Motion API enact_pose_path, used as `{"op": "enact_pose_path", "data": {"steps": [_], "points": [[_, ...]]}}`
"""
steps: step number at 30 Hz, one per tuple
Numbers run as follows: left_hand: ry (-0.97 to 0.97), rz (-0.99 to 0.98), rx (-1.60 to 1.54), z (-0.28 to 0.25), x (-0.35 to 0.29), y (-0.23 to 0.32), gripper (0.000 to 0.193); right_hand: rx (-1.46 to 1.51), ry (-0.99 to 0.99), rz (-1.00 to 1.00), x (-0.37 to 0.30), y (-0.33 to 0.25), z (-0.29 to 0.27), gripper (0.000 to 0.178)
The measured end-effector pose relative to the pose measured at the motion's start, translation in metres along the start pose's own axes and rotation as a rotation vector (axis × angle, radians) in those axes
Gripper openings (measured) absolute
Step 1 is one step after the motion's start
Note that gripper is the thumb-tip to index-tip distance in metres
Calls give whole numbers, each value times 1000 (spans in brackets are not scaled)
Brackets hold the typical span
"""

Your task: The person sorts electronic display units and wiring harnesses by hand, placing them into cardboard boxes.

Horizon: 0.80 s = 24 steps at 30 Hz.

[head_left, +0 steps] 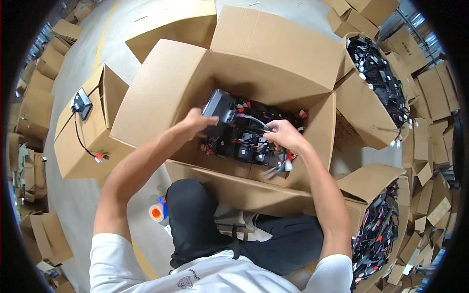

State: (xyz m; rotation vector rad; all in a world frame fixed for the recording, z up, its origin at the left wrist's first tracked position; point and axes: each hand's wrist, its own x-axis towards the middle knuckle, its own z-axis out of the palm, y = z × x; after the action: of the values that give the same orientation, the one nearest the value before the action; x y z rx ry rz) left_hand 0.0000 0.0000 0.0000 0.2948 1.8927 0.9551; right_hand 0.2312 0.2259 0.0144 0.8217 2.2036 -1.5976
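Over an open cardboard box [254, 193], my left hand [199, 122] grips a dark grey box-shaped electronic unit [221, 105] by its near side. A grey cable [254, 118] runs from the unit to my right hand [284, 135], whose fingers are closed around it. Below that hand, loose wire ends and a white connector [288, 165] dangle, partly blurred. Beneath both hands, inside the box, lie several black units [243, 151] with coiled wires and red and white plugs.
At left, a black device [83, 103] with a cable rests on another carton [80, 151]. Two cartons of black wired parts [376, 73] [378, 229] stand on the right. A tape roll [157, 212] lies near my left knee. Stacked cardboard [432, 185] lines the sides.
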Motion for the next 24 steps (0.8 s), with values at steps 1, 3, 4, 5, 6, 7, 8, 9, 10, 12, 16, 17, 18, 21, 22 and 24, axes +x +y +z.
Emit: {"op": "enact_pose_path", "data": {"steps": [1,3,4,5,6,7,8,9,10,12,16,17,18,21,22,24], "points": [[67,-67,127,3,20,-26,65,-113,9,12,7,4,10,43],[92,-316,363,25,52,-52,92,-452,160,-229,28,39,40,31],[233,-270,466,21,79,-82,88,-517,151,-216,45,31,56,26],[379,-239,575,9,101,-114,85,-572,131,-207,63,21,75,21],[353,-246,581,18,117,-117,85,-582,109,-178,72,25,77,22],[235,-259,544,26,126,-116,86,-590,87,-147,76,29,77,23],[121,-275,506,35,134,-115,86,-580,99,-135,83,36,76,24],[124,-293,514,35,139,-127,86,-565,85,-139,89,36,77,24],[221,-224,550,31,142,-146,85,-536,93,-148,96,31,81,23],[307,-158,595,30,142,-168,85,-511,111,-172,104,32,83,22],[119,-227,550,39,145,-169,85,-486,64,-187,106,42,85,20],[41,-314,610,37,145,-167,87,-481,59,-187,105,41,88,20],[44,-317,615,34,146,-165,87,-482,32,-239,105,38,89,18],[18,-360,631,27,146,-160,84,-473,11,-333,103,34,96,15],[-35,-376,697,22,145,-158,82,-485,-4,-326,103,32,98,16],[-101,-386,763,30,140,-151,80,-502,-15,-306,101,36,99,16]]}}
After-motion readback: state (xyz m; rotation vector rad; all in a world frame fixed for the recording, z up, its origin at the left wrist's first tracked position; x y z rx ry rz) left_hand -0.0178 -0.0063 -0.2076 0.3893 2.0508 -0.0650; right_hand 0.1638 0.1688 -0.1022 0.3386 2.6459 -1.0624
